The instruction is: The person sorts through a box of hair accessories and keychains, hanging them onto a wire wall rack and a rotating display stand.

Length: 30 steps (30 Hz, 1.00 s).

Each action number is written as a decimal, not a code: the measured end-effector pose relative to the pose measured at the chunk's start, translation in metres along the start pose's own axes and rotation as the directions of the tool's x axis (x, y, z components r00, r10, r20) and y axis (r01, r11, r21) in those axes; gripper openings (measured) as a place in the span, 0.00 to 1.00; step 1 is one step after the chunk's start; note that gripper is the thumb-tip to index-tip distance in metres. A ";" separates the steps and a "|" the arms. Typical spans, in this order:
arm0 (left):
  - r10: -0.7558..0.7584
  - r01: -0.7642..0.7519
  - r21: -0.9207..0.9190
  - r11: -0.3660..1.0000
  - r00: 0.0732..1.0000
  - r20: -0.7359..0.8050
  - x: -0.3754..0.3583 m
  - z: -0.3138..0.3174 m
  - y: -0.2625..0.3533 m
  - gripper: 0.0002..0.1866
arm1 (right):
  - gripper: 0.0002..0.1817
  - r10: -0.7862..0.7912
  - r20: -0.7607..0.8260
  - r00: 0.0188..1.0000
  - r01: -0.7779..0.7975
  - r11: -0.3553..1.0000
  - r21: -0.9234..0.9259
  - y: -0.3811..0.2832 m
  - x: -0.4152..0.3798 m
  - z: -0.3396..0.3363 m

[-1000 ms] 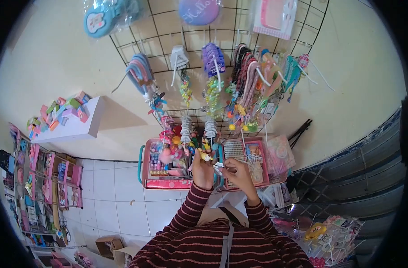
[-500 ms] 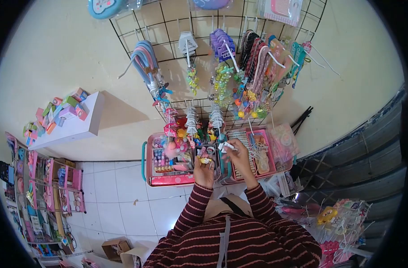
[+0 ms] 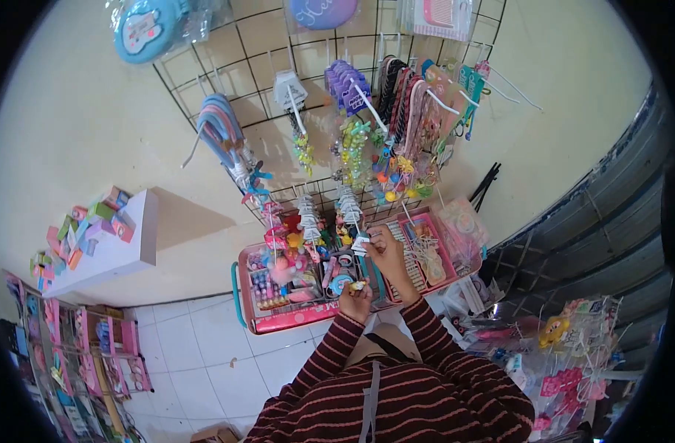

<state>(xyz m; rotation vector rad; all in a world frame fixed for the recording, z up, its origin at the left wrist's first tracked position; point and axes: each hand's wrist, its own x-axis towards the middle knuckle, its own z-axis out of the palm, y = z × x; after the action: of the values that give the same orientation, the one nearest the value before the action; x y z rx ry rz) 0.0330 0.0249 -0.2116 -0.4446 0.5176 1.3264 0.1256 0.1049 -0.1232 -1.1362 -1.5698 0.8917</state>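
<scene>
My right hand point(image 3: 385, 252) pinches a small white card tag point(image 3: 360, 246) at the front end of a hook. Just behind that tag, a row of similar white tags point(image 3: 348, 205) hangs with small colourful charms below. Lower down, my left hand point(image 3: 356, 303) has its fingers curled round a small yellow-and-white trinket point(image 3: 357, 286). This hand is over the front edge of a pink basket point(image 3: 293, 322), close to a round light-blue item point(image 3: 340, 284) among the things inside.
A black wire grid point(image 3: 258, 81) on the wall carries hair bands point(image 3: 221, 125), purple-tagged packs point(image 3: 346, 85) and bead strings. A white shelf point(image 3: 142, 236) with small boxes juts out at left. Pink racks point(image 3: 123, 347) stand beyond it. Bagged goods point(image 3: 566, 369) are at lower right.
My view has tilted up. My right hand has brought the white tag to the hook's end beside the other tags. My left hand has drawn back toward me, its fingers closing round the trinket.
</scene>
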 end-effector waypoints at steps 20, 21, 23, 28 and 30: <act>-0.110 0.179 0.453 0.873 0.979 -0.174 -0.042 0.026 -0.053 0.11 | 0.26 0.037 -0.265 0.963 -0.103 0.966 -0.238 0.020 -0.085 -0.066; -0.158 0.161 0.484 0.860 0.986 -0.047 -0.045 0.021 -0.061 0.10 | 0.26 0.129 -0.269 0.954 -0.170 0.976 -0.134 0.005 -0.118 -0.081; -0.218 0.118 0.535 0.837 0.968 0.127 -0.064 0.027 -0.092 0.09 | 0.22 0.228 -0.255 0.940 -0.268 0.954 -0.135 -0.034 -0.179 -0.115; -0.098 -0.150 0.579 0.802 0.922 0.375 -0.155 0.029 -0.198 0.12 | 0.15 0.263 -0.450 0.853 -0.308 0.951 -0.027 -0.108 -0.326 -0.168; -0.048 -0.313 0.583 0.750 0.853 0.520 -0.202 0.018 -0.243 0.13 | 0.13 0.246 -0.547 0.800 -0.311 0.950 -0.027 -0.131 -0.379 -0.183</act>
<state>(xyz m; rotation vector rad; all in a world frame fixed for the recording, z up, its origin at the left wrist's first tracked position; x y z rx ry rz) 0.2406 -0.1702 -0.0746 0.5412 0.5320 1.2417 0.3070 -0.2921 -0.0608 -1.5738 -1.0093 0.5898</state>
